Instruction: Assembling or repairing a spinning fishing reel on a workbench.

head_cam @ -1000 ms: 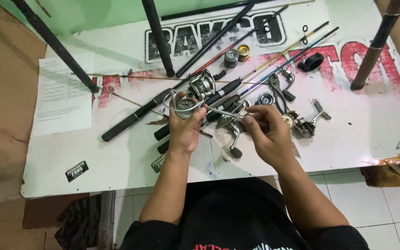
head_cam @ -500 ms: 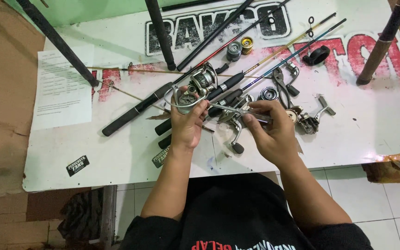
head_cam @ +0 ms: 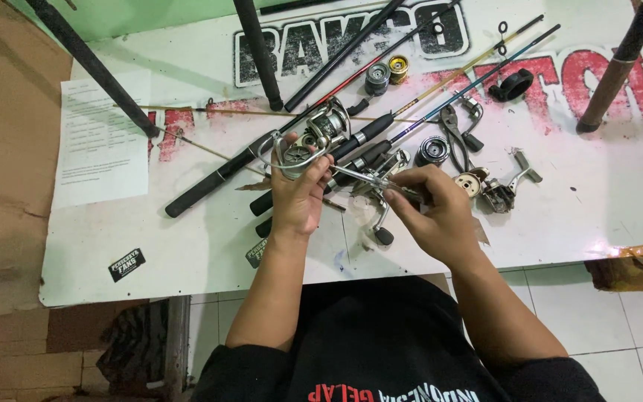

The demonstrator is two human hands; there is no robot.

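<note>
Both hands work just above the white bench. The left hand has its fingers closed around a silver spinning reel, lifted and tilted toward the person, probably so its side faces the tool. The right hand pinches a thin metal tool, its tip reaching the reel. Spare spools, pliers and another reel body lie just beyond, likely kept close for reach, with rods fanned behind.
</note>
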